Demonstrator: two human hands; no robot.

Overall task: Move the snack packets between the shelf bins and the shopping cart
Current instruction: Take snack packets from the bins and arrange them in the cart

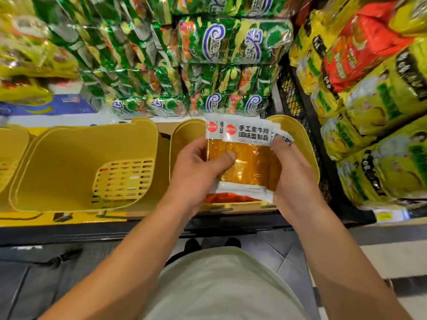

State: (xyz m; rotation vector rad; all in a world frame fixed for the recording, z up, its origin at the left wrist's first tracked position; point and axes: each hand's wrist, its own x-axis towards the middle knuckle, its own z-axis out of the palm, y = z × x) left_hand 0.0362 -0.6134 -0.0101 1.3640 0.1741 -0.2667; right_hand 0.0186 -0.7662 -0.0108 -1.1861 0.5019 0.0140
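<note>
Several flat orange snack packets with white printed headers [248, 158] are held over the right yellow plastic shelf bin [300, 139].
The stack is gripped by both hands: left hand [196, 172] thumb pressed on front, right hand [291, 172] fingers curled round its right edge.

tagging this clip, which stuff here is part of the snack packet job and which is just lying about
In the job:
- snack packets, held by both hands
- left hand
- right hand
- right bin under them
- empty bin

Lying about:
- green packs
- yellow bags
- red bag
- blue box
</note>
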